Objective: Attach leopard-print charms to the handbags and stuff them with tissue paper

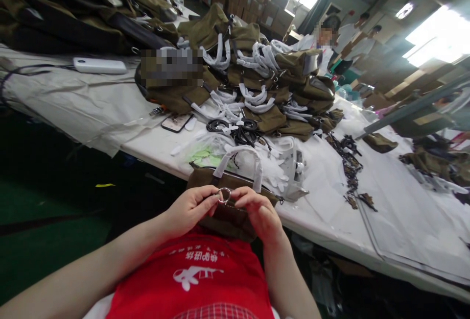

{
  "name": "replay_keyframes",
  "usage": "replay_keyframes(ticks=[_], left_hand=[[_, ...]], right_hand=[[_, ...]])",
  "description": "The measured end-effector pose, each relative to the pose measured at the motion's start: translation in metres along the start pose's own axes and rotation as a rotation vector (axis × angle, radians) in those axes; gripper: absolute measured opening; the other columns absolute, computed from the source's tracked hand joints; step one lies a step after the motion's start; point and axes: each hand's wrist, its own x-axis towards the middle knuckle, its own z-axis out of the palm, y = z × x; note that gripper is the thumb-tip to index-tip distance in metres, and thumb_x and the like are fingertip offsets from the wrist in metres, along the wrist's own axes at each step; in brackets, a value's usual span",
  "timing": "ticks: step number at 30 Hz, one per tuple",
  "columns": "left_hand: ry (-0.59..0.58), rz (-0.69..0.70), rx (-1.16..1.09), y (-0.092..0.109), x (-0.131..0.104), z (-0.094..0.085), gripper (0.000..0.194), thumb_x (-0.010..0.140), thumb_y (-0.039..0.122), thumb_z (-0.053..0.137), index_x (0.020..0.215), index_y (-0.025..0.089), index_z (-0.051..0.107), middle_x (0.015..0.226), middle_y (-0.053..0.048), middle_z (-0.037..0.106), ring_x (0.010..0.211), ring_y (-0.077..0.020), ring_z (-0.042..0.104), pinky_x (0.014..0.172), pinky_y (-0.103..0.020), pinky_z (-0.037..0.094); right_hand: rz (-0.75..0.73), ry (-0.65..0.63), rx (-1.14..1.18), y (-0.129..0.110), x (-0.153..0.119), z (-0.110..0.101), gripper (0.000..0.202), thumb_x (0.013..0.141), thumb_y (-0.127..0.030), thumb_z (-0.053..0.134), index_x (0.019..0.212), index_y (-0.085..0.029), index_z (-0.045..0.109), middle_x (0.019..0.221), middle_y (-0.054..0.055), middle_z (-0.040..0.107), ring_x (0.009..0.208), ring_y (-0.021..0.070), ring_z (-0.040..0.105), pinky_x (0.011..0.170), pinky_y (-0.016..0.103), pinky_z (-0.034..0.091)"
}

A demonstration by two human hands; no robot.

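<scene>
Between my hands is a small silver metal ring, [224, 195] held over an olive bag. My left hand [198, 205] pinches the ring's left side between thumb and fingers. On the ring's right side, the fingertips of my right hand [259, 208] are close to it or touching it, with the fingers bent; whether they grip it is too small to tell. The olive bag [200, 180] leans at the table's front edge against my red apron [220, 280], with its white-wrapped handle [245, 151] standing up.
A heap of olive bags [271, 118] covers the white table [330, 201]. Coiled black straps [244, 133], plastic wrap, a phone [176, 123] and a white device [100, 66] lie on it. Dark metal clips [350, 167] lie right. People stand in the back.
</scene>
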Motion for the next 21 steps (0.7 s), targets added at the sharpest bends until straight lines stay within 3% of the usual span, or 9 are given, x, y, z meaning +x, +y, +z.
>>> replay_keyframes(ticks=[2,6,10,14,18,21], left_hand=[[0.019,0.046,0.114,0.002,0.0,-0.002,0.032,0.093,0.04,0.041,0.075,0.017,0.056,0.064,0.003,0.052,0.059,-0.01,0.048,0.056,-0.02,0.04],[0.056,0.135,0.332,0.004,0.003,-0.002,0.028,0.094,0.034,0.04,0.083,0.018,0.06,0.074,0.0,0.061,0.068,-0.013,0.056,0.065,-0.022,0.044],[0.007,0.16,0.452,0.005,0.004,-0.003,0.03,0.096,0.035,0.038,0.084,0.019,0.061,0.079,-0.002,0.065,0.073,-0.0151,0.059,0.068,-0.024,0.044],[-0.044,0.177,0.495,0.006,0.003,-0.005,0.033,0.096,0.036,0.037,0.085,0.02,0.063,0.078,-0.002,0.066,0.073,-0.0155,0.061,0.069,-0.024,0.046],[0.052,0.213,0.5,0.002,0.001,-0.001,0.029,0.096,0.034,0.04,0.1,0.021,0.065,0.091,-0.003,0.072,0.082,-0.017,0.066,0.077,-0.025,0.05],[0.145,0.23,0.528,-0.004,0.001,0.007,0.031,0.096,0.033,0.039,0.106,0.02,0.066,0.096,-0.005,0.074,0.085,-0.0181,0.069,0.081,-0.026,0.052]], right_hand=[[-0.103,0.052,-0.15,-0.008,-0.001,-0.001,0.055,0.085,-0.069,0.044,0.075,-0.021,0.07,0.095,0.01,0.067,0.096,0.0275,0.061,0.085,0.042,0.048],[-0.212,0.191,-0.537,-0.013,-0.001,0.012,0.018,0.088,-0.036,0.058,0.09,-0.024,0.072,0.086,0.007,0.066,0.084,0.0223,0.06,0.078,0.037,0.048],[-0.225,0.203,-0.626,-0.011,0.0,0.026,0.022,0.087,-0.027,0.057,0.106,-0.024,0.069,0.09,0.007,0.066,0.083,0.0207,0.06,0.075,0.035,0.048],[-0.11,0.151,-0.524,-0.011,0.0,0.026,0.013,0.086,-0.031,0.061,0.085,-0.022,0.07,0.077,0.004,0.066,0.07,0.0167,0.059,0.065,0.029,0.048],[0.219,0.015,-0.074,-0.002,0.001,0.027,0.03,0.084,-0.05,0.063,0.082,-0.019,0.062,0.056,-0.003,0.06,0.044,0.0097,0.051,0.044,0.02,0.041],[0.361,-0.1,0.215,0.008,0.0,0.03,0.04,0.083,-0.058,0.061,0.084,-0.018,0.057,0.056,-0.002,0.063,0.042,0.0096,0.056,0.042,0.018,0.042]])
